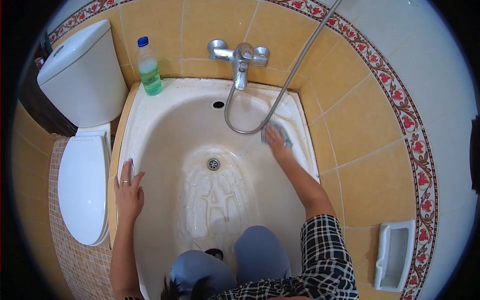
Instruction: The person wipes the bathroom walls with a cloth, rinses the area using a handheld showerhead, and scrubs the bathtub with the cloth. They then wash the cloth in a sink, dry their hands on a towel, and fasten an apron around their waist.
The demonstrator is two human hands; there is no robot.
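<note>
My right hand (275,138) presses a greenish-grey cloth (287,135) against the upper right inner wall of the white bathtub (165,135), just beside the loop of the shower hose (300,59). The hand is slightly blurred and its fingers lie over the cloth. On the tub's left rim rests my left hand (129,190), fingers spread, a ring on one finger, nothing held. The drain (213,164) lies between the two hands, in the tub floor.
A bottle of green liquid (150,72) stands on the tub's back left corner. The chrome tap (241,57) juts from the tiled wall. A white toilet (84,187) is at the left, a soap dish (395,256) at the lower right. My knees are inside the tub.
</note>
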